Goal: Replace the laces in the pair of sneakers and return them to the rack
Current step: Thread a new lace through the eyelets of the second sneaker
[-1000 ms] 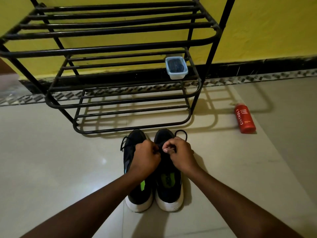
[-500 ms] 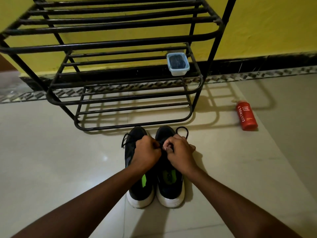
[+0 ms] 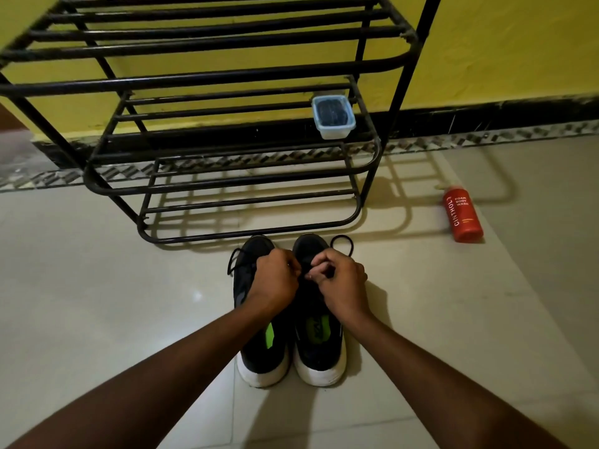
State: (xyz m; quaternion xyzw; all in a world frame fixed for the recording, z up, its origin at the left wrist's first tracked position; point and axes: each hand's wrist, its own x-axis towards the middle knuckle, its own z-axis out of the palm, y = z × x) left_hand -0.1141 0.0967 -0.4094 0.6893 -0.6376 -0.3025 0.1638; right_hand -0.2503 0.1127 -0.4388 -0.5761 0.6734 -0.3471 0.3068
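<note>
Pinching black lace (image 3: 344, 242), fingers (image 3: 319, 264) of left hand (image 3: 275, 281), right hand (image 3: 343, 286); sneakers (image 3: 319, 354) black, white-soled.

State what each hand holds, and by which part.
Left hand and right hand pinch the black lace over the right sneaker; fingers hide the exact grip.

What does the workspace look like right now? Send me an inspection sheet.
Surface: pale glossy tiled floor.
Job's things: sneakers side by side on the floor, toes toward the black rack; black lace loops out beside the right hand.
Clutter: plastic container with dark contents on a rack shelf; red bottle lying on the floor.
Grippers: left hand and right hand curled, pinching the lace over one sneaker.
Cables: nothing seen.
Surroundings: yellow wall, black skirting.
</note>
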